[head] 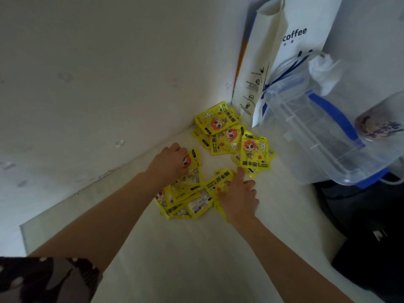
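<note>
Several yellow hand-warmer packets (254, 152) with a cartoon figure lie scattered on a white surface (185, 248) by the wall corner. My left hand (170, 162) rests on a packet (193, 159) at the left of the pile, fingers curled over its top edge. My right hand (239, 196) lies on another packet (220, 181) nearer the front, index finger stretched out toward the far packets, the other fingers bent. More packets (185, 200) overlap between my two hands.
A white paper bag (293, 38) printed "coffee" leans in the corner. A clear plastic box (323, 136) with blue handles lies beside it, crumpled white plastic (323, 71) on top. A dark bag (371, 237) sits at the right. A white wall (98, 84) runs along the left.
</note>
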{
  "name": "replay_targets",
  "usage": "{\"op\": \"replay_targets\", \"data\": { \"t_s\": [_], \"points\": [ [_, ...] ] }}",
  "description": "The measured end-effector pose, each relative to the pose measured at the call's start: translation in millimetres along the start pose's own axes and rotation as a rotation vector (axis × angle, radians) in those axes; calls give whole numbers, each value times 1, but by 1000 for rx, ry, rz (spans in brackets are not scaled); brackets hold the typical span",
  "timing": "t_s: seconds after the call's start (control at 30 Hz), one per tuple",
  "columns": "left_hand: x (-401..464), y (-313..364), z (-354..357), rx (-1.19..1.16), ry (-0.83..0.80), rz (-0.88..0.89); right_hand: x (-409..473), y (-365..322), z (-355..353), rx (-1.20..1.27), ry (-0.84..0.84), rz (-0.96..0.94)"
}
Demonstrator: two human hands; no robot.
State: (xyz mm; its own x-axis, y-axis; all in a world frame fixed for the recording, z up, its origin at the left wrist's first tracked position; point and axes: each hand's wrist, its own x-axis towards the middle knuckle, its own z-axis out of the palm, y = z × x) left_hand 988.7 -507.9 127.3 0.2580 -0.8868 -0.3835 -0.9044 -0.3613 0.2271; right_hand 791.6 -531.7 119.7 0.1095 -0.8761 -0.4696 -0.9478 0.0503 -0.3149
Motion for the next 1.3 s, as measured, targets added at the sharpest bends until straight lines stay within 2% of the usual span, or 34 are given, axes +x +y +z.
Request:
{"op": "replay_targets", "data": {
  "t_s": [0.1, 0.3, 0.57, 0.77, 0.9, 0.97, 1.13, 1.3],
  "points": [
    [-14, -2, 2, -89, 85, -76, 0, 6, -1, 21, -12, 17],
    [-36, -3, 1, -353, 161, -239, -4, 20, -7, 29, 77, 19],
    [-68, -10, 7, -689, 262, -440, -12, 37, -23, 114, 79, 24],
    [-97, -18, 15, -1252, 321, -677, -13, 43, -29, 144, -27, -40],
    [-113, -12, 21, -1656, 283, -769, -11, 39, -39, 182, -36, -70],
    [-117, -8, 27, -1778, 266, -818, -9, 33, -44, 230, -40, -71],
    [-115, 1, 32, -1875, 209, -860, -1, 15, -49, 373, -96, -95],
    [-103, 6, 27, -1885, 211, -882, 7, -3, -40, 386, -185, -115]
  ]
}}
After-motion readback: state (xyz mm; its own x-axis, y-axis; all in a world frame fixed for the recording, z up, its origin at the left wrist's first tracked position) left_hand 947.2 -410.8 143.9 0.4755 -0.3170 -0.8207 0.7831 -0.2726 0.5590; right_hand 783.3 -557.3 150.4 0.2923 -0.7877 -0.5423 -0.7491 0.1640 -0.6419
